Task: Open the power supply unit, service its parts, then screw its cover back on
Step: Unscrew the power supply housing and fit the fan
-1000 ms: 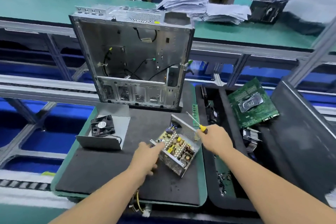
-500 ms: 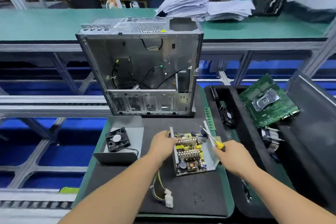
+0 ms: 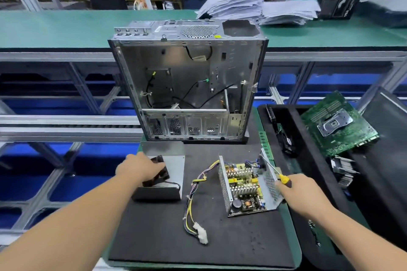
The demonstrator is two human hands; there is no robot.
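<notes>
Here the opened unit (image 3: pixel 246 187) sits on the black mat (image 3: pixel 167 233) at about four o'clock from the mat's middle, its board of yellow and silver parts bare to view and its perforated walls standing up on either side. A wire bundle (image 3: pixel 193 200) trails from its left wall toward seven o'clock and ends in a white plug (image 3: pixel 202 235) lying on the mat. The right hand (image 3: pixel 301 193) is at the unit's three o'clock side, fingers curled round the yellow handle of a screwdriver (image 3: pixel 276 172) whose shaft slants up toward eleven o'clock — the tip lies near the top of the unit's right wall, though whether it touches I cannot tell. The left hand (image 3: pixel 138 168) is well apart from the unit, at nine o'clock from it, lying over the black fan (image 3: pixel 158 177) that sits on the grey cover (image 3: pixel 174 167); the fingers bend down over the fan's far edge, but whether they grip it is unclear. At twelve o'clock an empty case (image 3: pixel 187 86) stands upright at the mat's far edge. At two o'clock a green motherboard (image 3: pixel 339 123) leans in a black tray (image 3: pixel 312 160) — beside the mat on the counter (image 3: pixel 66 28).
</notes>
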